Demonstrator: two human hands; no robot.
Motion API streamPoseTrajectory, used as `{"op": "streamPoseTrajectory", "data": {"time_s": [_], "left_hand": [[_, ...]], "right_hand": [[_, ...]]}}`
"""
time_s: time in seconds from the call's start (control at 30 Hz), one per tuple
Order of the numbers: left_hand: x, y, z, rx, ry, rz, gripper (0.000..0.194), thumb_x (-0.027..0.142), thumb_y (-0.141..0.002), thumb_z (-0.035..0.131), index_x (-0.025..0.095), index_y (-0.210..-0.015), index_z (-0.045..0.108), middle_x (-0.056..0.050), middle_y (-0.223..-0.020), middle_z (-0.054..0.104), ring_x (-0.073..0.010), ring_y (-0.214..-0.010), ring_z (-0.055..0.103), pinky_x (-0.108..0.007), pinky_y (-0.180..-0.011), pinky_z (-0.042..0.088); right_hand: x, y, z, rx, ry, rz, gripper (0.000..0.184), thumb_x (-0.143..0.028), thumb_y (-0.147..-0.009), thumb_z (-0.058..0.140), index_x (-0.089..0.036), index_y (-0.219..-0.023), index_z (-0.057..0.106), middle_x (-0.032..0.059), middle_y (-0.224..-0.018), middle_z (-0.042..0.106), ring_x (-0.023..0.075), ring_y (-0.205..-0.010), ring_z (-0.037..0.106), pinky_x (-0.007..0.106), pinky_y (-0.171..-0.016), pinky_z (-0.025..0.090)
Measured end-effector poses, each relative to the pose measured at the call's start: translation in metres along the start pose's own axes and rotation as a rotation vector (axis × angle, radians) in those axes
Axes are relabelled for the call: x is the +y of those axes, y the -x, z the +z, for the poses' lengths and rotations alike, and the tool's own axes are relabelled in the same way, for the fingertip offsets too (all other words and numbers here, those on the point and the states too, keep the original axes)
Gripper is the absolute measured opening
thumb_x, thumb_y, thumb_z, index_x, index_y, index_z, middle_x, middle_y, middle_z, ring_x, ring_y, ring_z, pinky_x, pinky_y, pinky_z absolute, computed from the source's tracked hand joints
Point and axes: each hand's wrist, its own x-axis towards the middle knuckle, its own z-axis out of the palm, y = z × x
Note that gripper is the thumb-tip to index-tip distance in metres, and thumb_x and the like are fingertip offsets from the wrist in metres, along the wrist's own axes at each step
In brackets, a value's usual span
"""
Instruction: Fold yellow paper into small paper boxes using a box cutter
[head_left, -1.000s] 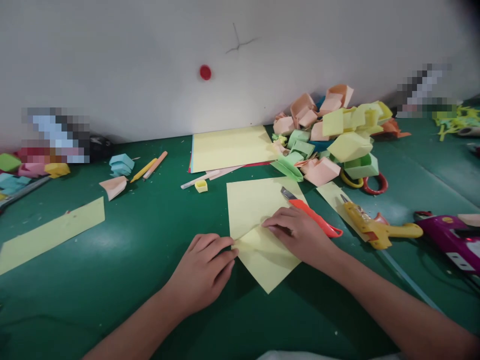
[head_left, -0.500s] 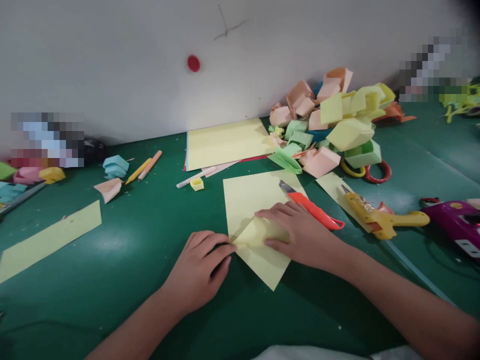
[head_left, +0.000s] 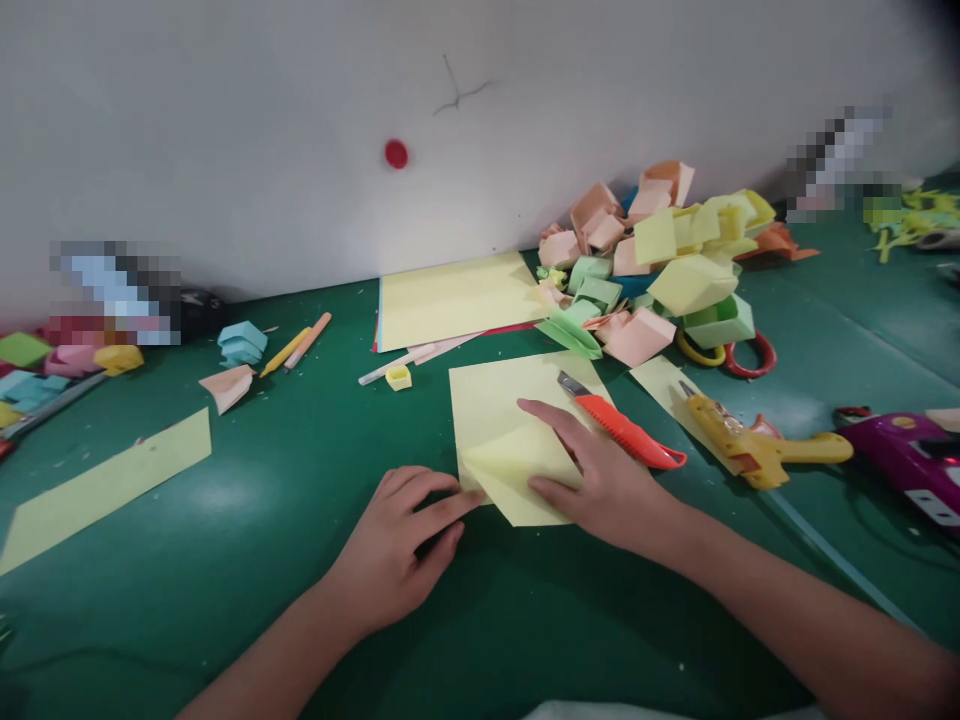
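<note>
A pale yellow sheet of paper [head_left: 495, 410] lies partly folded on the green table, its front part bent into a flap. My right hand [head_left: 615, 480] rests on the sheet from the right, forefinger stretched out and thumb apart on the flap. Its other fingers are mostly hidden. My left hand [head_left: 412, 540] is at the left front edge, its fingers loosely curved and the forefinger touching the paper near the crease. An orange cutter knife [head_left: 630, 435] with its blade showing lies over the sheet, just behind my right hand.
Folded paper pieces [head_left: 660, 260] are heaped at back right, by scissors [head_left: 750, 355]. A yellow glue gun [head_left: 765, 440] lies at right, near a purple device [head_left: 900, 450]. Stacked sheets [head_left: 457, 300] lie by the wall. A paper strip [head_left: 112, 485] and pencils [head_left: 300, 345] are left.
The front corner of the sheet that pointed toward me now sits farther back, and the flap looks broader. My left forefinger has slid slightly right along the edge. The view has tilted slightly.
</note>
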Motion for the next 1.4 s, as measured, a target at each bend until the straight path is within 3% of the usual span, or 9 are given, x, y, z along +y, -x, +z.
{"op": "streamPoseTrajectory", "data": {"time_s": [0.13, 0.27, 0.37, 0.47, 0.67, 0.8, 0.9, 1.07, 1.4], "left_hand": [[0.001, 0.0, -0.003, -0.011, 0.072, 0.055, 0.029, 0.013, -0.096, 0.054, 0.024, -0.122, 0.061, -0.006, -0.11, 0.07, -0.0217, -0.103, 0.061, -0.04, -0.089, 0.047], [0.001, 0.001, -0.005, 0.091, 0.177, 0.067, 0.02, 0.009, -0.094, 0.052, 0.021, -0.107, 0.06, -0.002, -0.092, 0.07, -0.0166, -0.085, 0.062, -0.035, -0.08, 0.047], [0.0, 0.002, -0.004, 0.114, 0.195, 0.105, 0.034, 0.008, -0.094, 0.053, 0.021, -0.125, 0.057, -0.004, -0.097, 0.071, -0.0164, -0.085, 0.063, -0.034, -0.078, 0.048], [0.0, 0.002, -0.003, 0.063, 0.184, 0.185, 0.045, 0.009, -0.094, 0.053, 0.021, -0.137, 0.052, -0.004, -0.097, 0.071, -0.0174, -0.085, 0.063, -0.035, -0.077, 0.047], [-0.001, 0.001, -0.003, 0.046, 0.198, 0.207, 0.031, 0.009, -0.093, 0.055, 0.022, -0.119, 0.064, -0.003, -0.094, 0.073, -0.0166, -0.082, 0.066, -0.035, -0.076, 0.047], [0.0, -0.001, -0.004, 0.047, 0.194, 0.185, 0.026, 0.012, -0.094, 0.056, 0.022, -0.116, 0.065, -0.004, -0.098, 0.075, -0.0169, -0.084, 0.068, -0.034, -0.078, 0.051], [0.0, -0.001, -0.005, 0.069, 0.194, 0.133, 0.026, 0.012, -0.095, 0.056, 0.024, -0.116, 0.065, -0.004, -0.098, 0.076, -0.0169, -0.086, 0.069, -0.033, -0.079, 0.053], [-0.001, 0.001, -0.008, 0.151, 0.219, 0.024, 0.021, 0.013, -0.096, 0.056, 0.024, -0.107, 0.07, -0.002, -0.093, 0.076, -0.0158, -0.085, 0.069, -0.027, -0.073, 0.056], [-0.004, 0.001, -0.013, 0.233, 0.35, -0.119, 0.022, 0.013, -0.095, 0.049, 0.02, -0.083, 0.065, 0.0, -0.076, 0.067, -0.0119, -0.071, 0.063, -0.022, -0.062, 0.05]], "right_hand": [[-0.007, 0.008, 0.011, -0.074, -0.047, -0.058, 0.078, -0.025, -0.092, 0.056, -0.038, -0.16, 0.02, 0.0057, -0.155, 0.049, 0.0304, -0.127, 0.062, 0.044, -0.093, 0.057], [-0.012, 0.012, 0.015, -0.151, -0.027, -0.122, 0.081, -0.021, -0.092, 0.053, -0.042, -0.161, 0.014, 0.003, -0.158, 0.046, 0.0306, -0.128, 0.061, 0.045, -0.094, 0.058], [-0.013, 0.012, 0.013, -0.162, -0.015, -0.109, 0.083, -0.021, -0.093, 0.052, -0.044, -0.161, 0.011, 0.0019, -0.158, 0.046, 0.0309, -0.126, 0.063, 0.047, -0.091, 0.06], [-0.014, 0.01, 0.01, -0.149, -0.034, -0.105, 0.082, -0.019, -0.093, 0.052, -0.045, -0.16, 0.014, 0.0004, -0.16, 0.043, 0.0297, -0.132, 0.058, 0.047, -0.096, 0.058], [-0.014, 0.01, 0.005, -0.071, -0.109, -0.119, 0.069, -0.025, -0.093, 0.055, -0.04, -0.156, 0.03, 0.0018, -0.156, 0.048, 0.0269, -0.14, 0.05, 0.044, -0.107, 0.051], [-0.016, 0.01, 0.002, -0.019, -0.134, -0.044, 0.067, -0.031, -0.092, 0.058, -0.037, -0.155, 0.035, 0.004, -0.109, 0.069, 0.0231, -0.094, 0.069, 0.039, -0.079, 0.059], [-0.019, 0.009, 0.001, -0.01, -0.19, 0.007, 0.063, -0.032, -0.09, 0.061, -0.033, -0.15, 0.043, -0.0034, -0.075, 0.055, 0.0154, -0.063, 0.054, 0.03, -0.059, 0.051], [-0.021, 0.006, -0.003, -0.046, -0.308, 0.075, 0.046, -0.035, -0.087, 0.064, -0.03, -0.132, 0.061, -0.0057, -0.066, 0.042, 0.0127, -0.055, 0.043, 0.026, -0.051, 0.04], [-0.011, 0.003, 0.001, -0.191, -0.466, 0.203, 0.026, -0.044, -0.09, 0.063, -0.02, -0.095, 0.07, -0.0022, -0.067, 0.058, 0.0141, -0.061, 0.054, 0.026, -0.055, 0.039]]}}
